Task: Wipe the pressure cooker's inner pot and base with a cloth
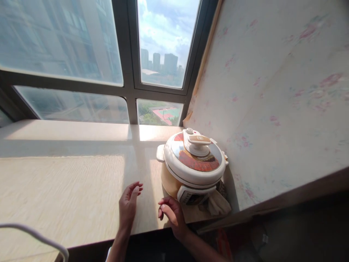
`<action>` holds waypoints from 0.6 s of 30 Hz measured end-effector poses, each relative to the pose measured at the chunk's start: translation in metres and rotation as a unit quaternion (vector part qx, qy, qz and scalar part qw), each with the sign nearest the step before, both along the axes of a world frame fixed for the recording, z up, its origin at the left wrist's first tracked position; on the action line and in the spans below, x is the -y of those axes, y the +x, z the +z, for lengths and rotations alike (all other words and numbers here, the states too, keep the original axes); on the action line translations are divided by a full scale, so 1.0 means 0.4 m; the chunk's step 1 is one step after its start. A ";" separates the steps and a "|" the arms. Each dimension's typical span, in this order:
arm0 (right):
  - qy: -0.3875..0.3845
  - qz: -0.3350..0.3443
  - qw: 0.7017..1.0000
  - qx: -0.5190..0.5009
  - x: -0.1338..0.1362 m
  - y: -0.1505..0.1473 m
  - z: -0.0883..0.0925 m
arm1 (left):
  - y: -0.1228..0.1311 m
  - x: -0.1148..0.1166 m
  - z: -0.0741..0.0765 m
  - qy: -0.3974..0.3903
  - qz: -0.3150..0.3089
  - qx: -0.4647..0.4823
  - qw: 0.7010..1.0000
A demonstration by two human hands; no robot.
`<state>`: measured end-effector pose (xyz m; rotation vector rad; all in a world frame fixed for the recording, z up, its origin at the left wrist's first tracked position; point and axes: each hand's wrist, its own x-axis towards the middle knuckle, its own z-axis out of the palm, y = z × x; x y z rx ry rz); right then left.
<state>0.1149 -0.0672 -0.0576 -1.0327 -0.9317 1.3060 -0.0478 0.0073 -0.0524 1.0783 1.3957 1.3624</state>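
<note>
My left hand [129, 203] hovers over the front part of the pale windowsill ledge [81, 189], its fingers loosely bent and apart, holding nothing. To its right, my right hand [172, 215] is near the ledge's front edge, fingers relaxed and curled a little, with nothing visible in them. Closest to it is a cream-coloured electric pressure cooker [195, 183], standing upright with its lid [166, 156] on. The lid has a red-patterned top and a tan handle [200, 140]. A gap separates my two hands.
A beige cloth [218, 203] lies beside the cooker's base. Dark window frames [131, 91] rise behind the ledge, and a floral-papered wall [272, 109] closes the right side. A white cable [35, 233] curves across the lower left. The ledge's front edge drops into shadow.
</note>
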 end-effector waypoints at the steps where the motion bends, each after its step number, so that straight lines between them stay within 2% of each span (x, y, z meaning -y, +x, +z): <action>1: -0.005 0.011 1.000 0.004 0.009 0.027 0.022 | 0.011 -0.003 0.026 0.012 -0.004 0.004 1.000; 4: -0.023 0.049 0.999 0.006 0.034 0.108 0.104 | 0.049 -0.014 0.114 0.052 -0.025 0.033 0.998; 7: -0.041 0.147 0.988 0.011 0.061 0.187 0.198 | 0.087 -0.032 0.196 0.088 -0.058 0.075 0.992; 9: -0.009 0.212 0.977 0.017 0.079 0.239 0.259 | 0.110 -0.050 0.234 0.101 -0.082 0.091 0.987; 11: 0.064 0.221 0.973 0.035 0.089 0.290 0.314 | 0.131 -0.073 0.256 0.100 -0.089 0.084 0.987; 13: 0.145 0.181 0.971 0.059 0.088 0.338 0.364 | 0.148 -0.098 0.264 0.090 -0.079 0.057 0.991; 15: 0.194 0.106 0.971 0.091 0.073 0.381 0.408 | 0.161 -0.122 0.264 0.077 -0.067 0.028 0.994; 18: 0.201 -0.035 0.970 0.133 0.033 0.441 0.458 | 0.174 -0.154 0.265 0.067 -0.070 0.019 0.995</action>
